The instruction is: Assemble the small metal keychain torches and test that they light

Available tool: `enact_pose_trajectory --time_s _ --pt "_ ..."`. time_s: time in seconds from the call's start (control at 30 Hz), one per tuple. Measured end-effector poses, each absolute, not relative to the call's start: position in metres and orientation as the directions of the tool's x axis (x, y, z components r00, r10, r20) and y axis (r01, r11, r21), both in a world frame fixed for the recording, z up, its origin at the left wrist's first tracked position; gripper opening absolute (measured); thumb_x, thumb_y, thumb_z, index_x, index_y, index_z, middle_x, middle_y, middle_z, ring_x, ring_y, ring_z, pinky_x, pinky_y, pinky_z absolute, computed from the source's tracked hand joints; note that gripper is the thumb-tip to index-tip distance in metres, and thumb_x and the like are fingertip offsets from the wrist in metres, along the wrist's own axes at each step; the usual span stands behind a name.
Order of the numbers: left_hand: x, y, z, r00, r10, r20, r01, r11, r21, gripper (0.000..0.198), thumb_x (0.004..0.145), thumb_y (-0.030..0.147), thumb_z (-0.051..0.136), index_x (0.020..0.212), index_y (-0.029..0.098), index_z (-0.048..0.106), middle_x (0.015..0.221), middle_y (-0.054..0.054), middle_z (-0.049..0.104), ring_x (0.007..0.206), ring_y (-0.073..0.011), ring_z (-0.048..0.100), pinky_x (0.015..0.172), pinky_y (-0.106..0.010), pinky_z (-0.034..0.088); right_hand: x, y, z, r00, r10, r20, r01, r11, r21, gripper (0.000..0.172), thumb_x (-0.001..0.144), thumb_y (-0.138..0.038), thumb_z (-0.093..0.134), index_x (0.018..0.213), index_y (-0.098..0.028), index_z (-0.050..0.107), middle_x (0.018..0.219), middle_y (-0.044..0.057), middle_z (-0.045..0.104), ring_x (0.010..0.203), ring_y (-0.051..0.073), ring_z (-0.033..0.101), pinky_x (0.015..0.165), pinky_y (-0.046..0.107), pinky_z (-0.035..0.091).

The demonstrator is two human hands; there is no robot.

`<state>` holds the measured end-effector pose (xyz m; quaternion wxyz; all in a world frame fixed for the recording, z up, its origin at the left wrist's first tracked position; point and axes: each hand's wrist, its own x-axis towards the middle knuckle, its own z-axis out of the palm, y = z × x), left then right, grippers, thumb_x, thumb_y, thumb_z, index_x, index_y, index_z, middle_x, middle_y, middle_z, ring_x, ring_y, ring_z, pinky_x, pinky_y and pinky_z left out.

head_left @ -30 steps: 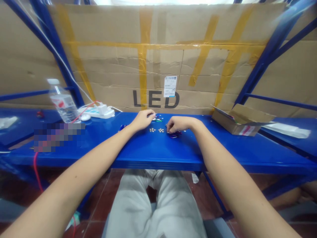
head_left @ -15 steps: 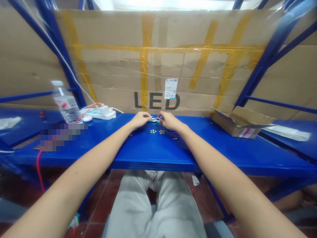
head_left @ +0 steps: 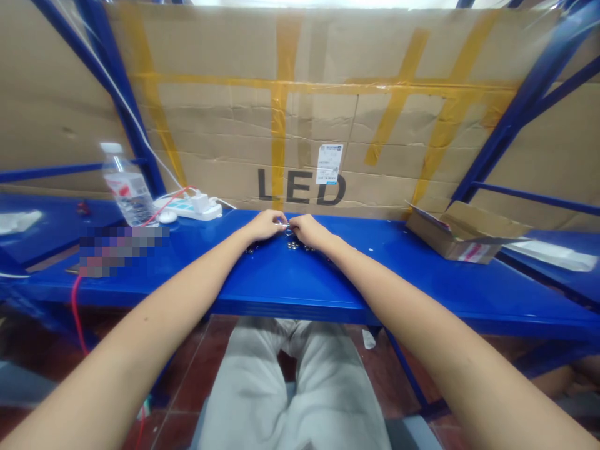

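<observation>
Both my hands meet at the back middle of the blue bench. My left hand and my right hand are closed, fingertips pinched together on a small shiny metal piece between them; it is too small to name. A few small silver rings lie on the bench just in front of my hands. Dark small parts sit beside my left wrist.
A taped cardboard wall marked LED stands right behind the hands. At the left are a water bottle and a white power strip with a red cable. An open cardboard box lies at the right.
My right hand left the purple pieces on the bench and moved up-left to join my left hand. Both hands now pinch one small piece closer together.
</observation>
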<state>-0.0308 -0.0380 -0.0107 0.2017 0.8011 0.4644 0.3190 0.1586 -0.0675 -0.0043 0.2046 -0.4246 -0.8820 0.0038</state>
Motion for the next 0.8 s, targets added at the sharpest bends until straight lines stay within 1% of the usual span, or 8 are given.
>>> enact_pose_trajectory --time_s 0.13,0.23,0.3,0.43,0.57,0.6,0.67,0.8 --pt "-0.032 -0.038 -0.012 0.385 0.857 0.342 0.601 -0.514 0.612 0.018 0.073 0.027 0.07 0.087 0.018 0.077 0.08 -0.005 0.075 0.076 -0.0213 0.065 0.074 -0.032 0.047 0.159 -0.067 -0.005 -0.565 0.753 0.337 0.752 0.638 -0.165 0.027 0.088 -0.003 0.048 0.092 -0.013 0.073 0.09 0.01 0.074 0.078 0.018 0.061 0.068 0.025 0.038" --pt "-0.032 -0.04 -0.009 0.417 0.828 0.376 0.631 -0.561 0.535 0.019 0.076 0.026 0.068 0.09 0.02 0.08 0.092 -0.007 0.078 0.087 -0.0248 0.069 0.085 -0.035 0.049 0.158 -0.067 -0.006 -0.562 0.759 0.328 0.767 0.627 -0.138 0.028 0.087 -0.001 0.049 0.095 -0.013 0.073 0.096 0.012 0.073 0.084 0.019 0.063 0.072 0.024 0.04" --pt "-0.033 -0.041 -0.007 0.436 0.813 0.386 0.65 -0.581 0.49 0.021 0.077 0.026 0.068 0.092 0.021 0.081 0.096 -0.007 0.078 0.091 -0.0263 0.069 0.087 -0.036 0.049 0.158 -0.067 -0.005 -0.559 0.763 0.323 0.778 0.618 -0.113 0.028 0.086 0.0 0.05 0.095 -0.014 0.073 0.098 0.012 0.073 0.087 0.02 0.063 0.073 0.025 0.041" --pt "-0.034 -0.043 -0.004 0.473 0.797 0.376 0.675 -0.602 0.427 0.022 0.075 0.026 0.069 0.092 0.022 0.082 0.095 -0.007 0.078 0.09 -0.0273 0.069 0.084 -0.036 0.05 0.156 -0.068 -0.005 -0.548 0.777 0.311 0.801 0.594 -0.071 0.027 0.086 -0.002 0.049 0.095 -0.014 0.072 0.1 0.013 0.072 0.086 0.021 0.064 0.071 0.026 0.041" --pt "-0.033 -0.042 -0.004 0.533 0.756 0.38 0.67 -0.652 0.356 0.019 0.074 0.019 0.067 0.086 0.021 0.082 0.087 -0.007 0.077 0.084 -0.0256 0.068 0.081 -0.035 0.05 0.156 -0.067 -0.005 -0.548 0.779 0.305 0.801 0.594 -0.078 0.027 0.086 -0.001 0.049 0.096 -0.015 0.07 0.1 0.013 0.072 0.087 0.022 0.064 0.071 0.026 0.041" --pt "-0.033 -0.042 -0.005 0.532 0.754 0.386 0.666 -0.653 0.359 0.019 0.074 0.018 0.067 0.086 0.02 0.081 0.087 -0.008 0.076 0.084 -0.0253 0.068 0.081 -0.035 0.05 0.157 -0.067 -0.005 -0.545 0.78 0.308 0.801 0.593 -0.085 0.026 0.087 -0.001 0.049 0.096 -0.015 0.07 0.1 0.013 0.072 0.088 0.021 0.064 0.072 0.026 0.041" --pt "-0.031 -0.041 -0.006 0.48 0.779 0.404 0.66 -0.624 0.419 0.017 0.075 0.019 0.067 0.087 0.019 0.079 0.09 -0.008 0.076 0.086 -0.0248 0.068 0.083 -0.035 0.05 0.159 -0.067 -0.004 -0.521 0.788 0.329 0.806 0.581 -0.115 0.024 0.089 -0.003 0.049 0.096 -0.015 0.069 0.1 0.013 0.072 0.089 0.021 0.063 0.074 0.026 0.041" --pt "-0.027 -0.041 -0.004 0.267 0.84 0.472 0.573 -0.532 0.623 0.017 0.075 0.021 0.069 0.09 0.016 0.072 0.096 -0.008 0.074 0.089 -0.0219 0.067 0.085 -0.034 0.05 0.168 -0.07 0.001 -0.425 0.812 0.4 0.796 0.546 -0.261 0.021 0.091 -0.01 0.051 0.105 -0.014 0.065 0.1 0.012 0.072 0.087 0.02 0.063 0.073 0.026 0.042"
